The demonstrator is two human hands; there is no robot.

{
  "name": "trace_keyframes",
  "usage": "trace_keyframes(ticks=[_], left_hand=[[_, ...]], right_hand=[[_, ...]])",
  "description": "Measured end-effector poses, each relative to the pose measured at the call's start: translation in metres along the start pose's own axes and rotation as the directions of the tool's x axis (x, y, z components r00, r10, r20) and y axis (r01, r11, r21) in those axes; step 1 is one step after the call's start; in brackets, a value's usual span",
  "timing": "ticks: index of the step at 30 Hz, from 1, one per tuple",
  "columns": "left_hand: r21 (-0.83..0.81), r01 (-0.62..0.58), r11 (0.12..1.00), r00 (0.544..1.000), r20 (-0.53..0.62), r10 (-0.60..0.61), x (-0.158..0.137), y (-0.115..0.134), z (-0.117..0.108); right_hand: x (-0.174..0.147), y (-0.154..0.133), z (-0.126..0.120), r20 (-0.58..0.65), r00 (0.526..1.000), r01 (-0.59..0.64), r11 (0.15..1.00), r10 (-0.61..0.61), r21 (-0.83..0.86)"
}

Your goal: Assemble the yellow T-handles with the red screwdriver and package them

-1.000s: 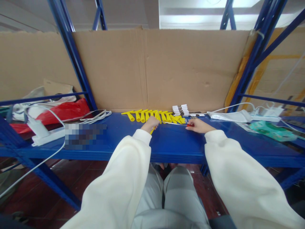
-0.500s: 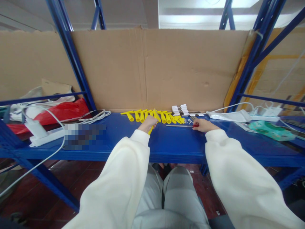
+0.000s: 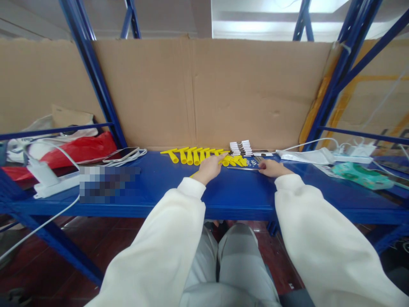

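Note:
My left hand (image 3: pixel 209 168) is closed around a yellow T-shaped piece (image 3: pixel 192 175), mostly hidden by the palm. Its fingers reach up to the right end of a row of similar yellow T-shaped pieces (image 3: pixel 189 157). In my right hand (image 3: pixel 271 168) is a screwdriver (image 3: pixel 243 168), its thin metal shaft pointing left above the blue shelf and its handle covered by the fingers. Between the hands lie small yellow parts (image 3: pixel 236 160) in a heap. Beside them are tiny silvery bits (image 3: pixel 252 162), too small to name. Behind sits a stack of white and black pieces (image 3: pixel 241 148).
A cardboard sheet (image 3: pixel 153 94) stands along the back of the blue shelf (image 3: pixel 236 192). To the left are a power strip (image 3: pixel 56 185), a red bag (image 3: pixel 92 149) and a phone with cables (image 3: pixel 123 154). A green packet (image 3: pixel 362 175) and a white pouch (image 3: pixel 306 156) lie right.
My left hand has moved right and slightly nearer, its fingers now extending toward the small yellow parts. The right hand stays nearly in place with the screwdriver.

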State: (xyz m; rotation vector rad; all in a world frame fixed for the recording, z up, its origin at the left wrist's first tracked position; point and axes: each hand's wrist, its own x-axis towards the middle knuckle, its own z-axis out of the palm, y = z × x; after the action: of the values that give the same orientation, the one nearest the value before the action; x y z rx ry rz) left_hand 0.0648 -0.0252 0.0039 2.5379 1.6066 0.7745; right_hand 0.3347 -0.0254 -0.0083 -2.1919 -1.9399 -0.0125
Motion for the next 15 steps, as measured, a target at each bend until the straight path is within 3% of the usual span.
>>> trace_keyframes(ticks=[8, 15], left_hand=[[0.050, -0.102, 0.994, 0.988, 0.118, 0.096, 0.003, -0.005, 0.013], [0.079, -0.196, 0.977, 0.969, 0.168, 0.181, 0.004, 0.000, 0.017]], right_hand=[[0.010, 0.002, 0.013, -0.039, 0.992, 0.119, 0.992, -0.117, 0.036], [0.016, -0.001, 0.013, -0.036, 0.995, 0.092, 0.995, -0.091, 0.022]])
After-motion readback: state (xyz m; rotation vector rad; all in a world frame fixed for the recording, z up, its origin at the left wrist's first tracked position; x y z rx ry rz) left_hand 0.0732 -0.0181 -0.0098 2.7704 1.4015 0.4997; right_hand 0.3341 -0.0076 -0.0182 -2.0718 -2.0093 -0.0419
